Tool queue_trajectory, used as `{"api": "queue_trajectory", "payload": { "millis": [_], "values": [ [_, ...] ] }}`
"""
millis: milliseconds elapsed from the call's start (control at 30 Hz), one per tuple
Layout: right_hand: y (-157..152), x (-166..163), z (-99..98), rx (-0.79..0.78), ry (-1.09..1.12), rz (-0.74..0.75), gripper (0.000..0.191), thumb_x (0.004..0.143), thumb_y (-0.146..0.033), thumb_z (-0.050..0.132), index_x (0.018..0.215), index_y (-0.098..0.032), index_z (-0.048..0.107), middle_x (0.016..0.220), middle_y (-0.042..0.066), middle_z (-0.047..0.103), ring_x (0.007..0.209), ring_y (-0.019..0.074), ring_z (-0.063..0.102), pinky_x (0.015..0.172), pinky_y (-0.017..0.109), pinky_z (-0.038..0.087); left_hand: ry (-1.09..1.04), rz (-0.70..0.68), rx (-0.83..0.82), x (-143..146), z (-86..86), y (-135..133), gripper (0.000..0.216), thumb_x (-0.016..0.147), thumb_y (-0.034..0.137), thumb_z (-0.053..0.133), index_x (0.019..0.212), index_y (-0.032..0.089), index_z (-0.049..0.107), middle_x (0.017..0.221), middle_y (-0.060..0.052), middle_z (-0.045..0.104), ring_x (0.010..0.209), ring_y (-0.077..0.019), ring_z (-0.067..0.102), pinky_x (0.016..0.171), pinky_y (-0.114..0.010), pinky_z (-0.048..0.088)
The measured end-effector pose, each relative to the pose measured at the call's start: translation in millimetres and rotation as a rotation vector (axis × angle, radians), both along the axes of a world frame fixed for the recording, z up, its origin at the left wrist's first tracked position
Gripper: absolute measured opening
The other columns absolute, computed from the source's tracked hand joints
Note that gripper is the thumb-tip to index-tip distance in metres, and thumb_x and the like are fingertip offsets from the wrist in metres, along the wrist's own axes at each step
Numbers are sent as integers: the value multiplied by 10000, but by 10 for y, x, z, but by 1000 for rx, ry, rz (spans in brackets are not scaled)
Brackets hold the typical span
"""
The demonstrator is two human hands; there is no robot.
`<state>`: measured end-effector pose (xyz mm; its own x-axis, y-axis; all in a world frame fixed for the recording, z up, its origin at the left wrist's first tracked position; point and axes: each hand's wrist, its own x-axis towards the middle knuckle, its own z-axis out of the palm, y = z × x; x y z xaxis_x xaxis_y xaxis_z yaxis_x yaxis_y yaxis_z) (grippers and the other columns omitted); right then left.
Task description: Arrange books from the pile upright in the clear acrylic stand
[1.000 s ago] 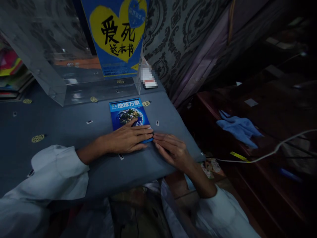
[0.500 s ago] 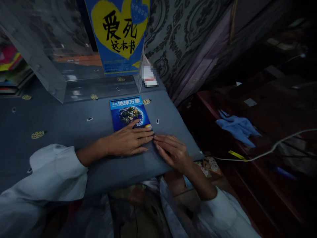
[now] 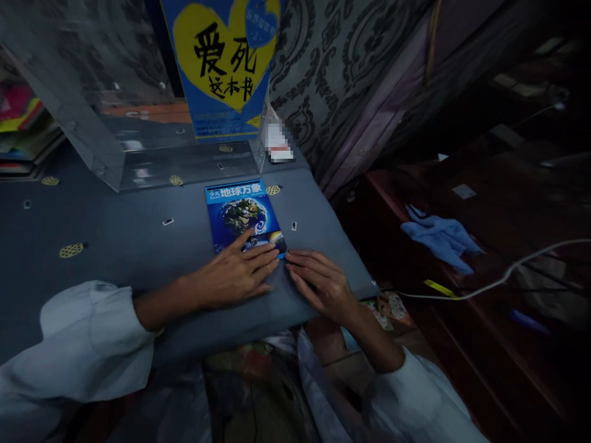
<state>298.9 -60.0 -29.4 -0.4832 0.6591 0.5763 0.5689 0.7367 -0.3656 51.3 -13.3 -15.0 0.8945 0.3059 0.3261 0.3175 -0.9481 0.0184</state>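
Note:
A blue booklet with a picture of the Earth on its cover (image 3: pixel 244 212) lies closed on the grey-blue table covering (image 3: pixel 138 264). My left hand (image 3: pixel 235 274) rests flat over the lower part of the cover, fingers stretched out and hiding its bottom edge. At the booklet's lower right corner is my right hand (image 3: pixel 323 283), its fingers drawn together and the tips pinched at that corner. How much of the corner sits between the fingertips is hard to see.
Behind the booklet stands a clear plastic stand (image 3: pixel 189 163) with a blue and yellow book (image 3: pixel 226 74) in it. Stacked books (image 3: pixel 28 135) fill the far left. Beyond the table's right edge, a blue cloth (image 3: pixel 441 237) and a white cable (image 3: pixel 508 277) lie lower down.
My left hand has slid a little toward me and to the left, uncovering more of the lower cover. The right hand and the booklet stay nearly where they were.

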Motion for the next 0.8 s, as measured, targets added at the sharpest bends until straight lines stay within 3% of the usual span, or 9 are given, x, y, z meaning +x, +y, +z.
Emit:
{"api": "queue_trajectory", "payload": {
  "millis": [333,800],
  "values": [
    [17,-10,1,28,-9,2,156,954,-119,618,1054,-179,721,1061,114,792,1027,251,723,851,432,634,15,41,51,18,12,-67,448,1076,414,436,1316,90,630,1369,-147,664,1327,-236,590,1249,-502,254],
    [-32,-144,35,22,-57,48,167,965,-136,603,1059,-195,727,1100,107,789,1052,250,728,875,444,619,23,82,39,-48,-58,-246,454,1065,401,469,1341,67,607,1394,-171,639,1373,-273,547,1201,-516,320]
  ]
}}
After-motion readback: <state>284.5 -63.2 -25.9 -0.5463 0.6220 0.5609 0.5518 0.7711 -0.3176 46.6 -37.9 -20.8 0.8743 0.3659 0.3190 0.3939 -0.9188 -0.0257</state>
